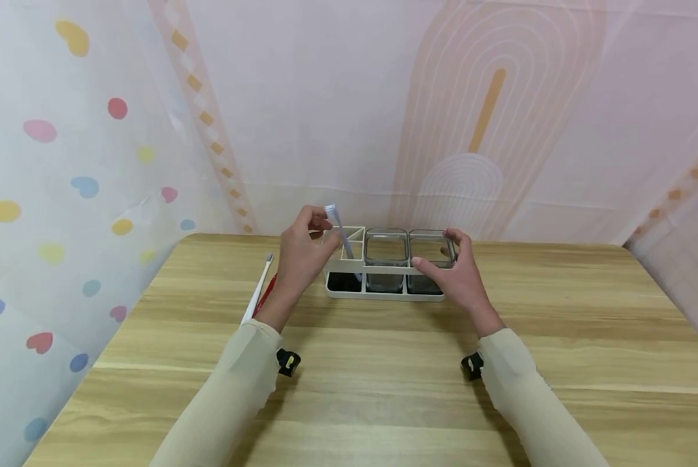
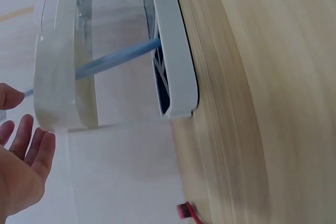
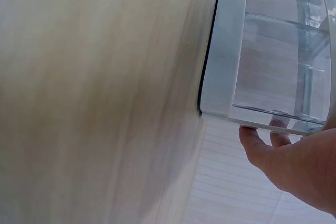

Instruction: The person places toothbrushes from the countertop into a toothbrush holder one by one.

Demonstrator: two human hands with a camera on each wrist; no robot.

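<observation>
The head camera looked forward and down over the table; both wrist cameras sat close, sharing the white rack.

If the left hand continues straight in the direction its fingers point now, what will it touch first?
Most likely the white rack. The left hand pinches the blue toothbrush, which already leans into the rack's left compartment, and its fingers point at the top rail there. Depth is unclear, but nothing else shows between them.
</observation>
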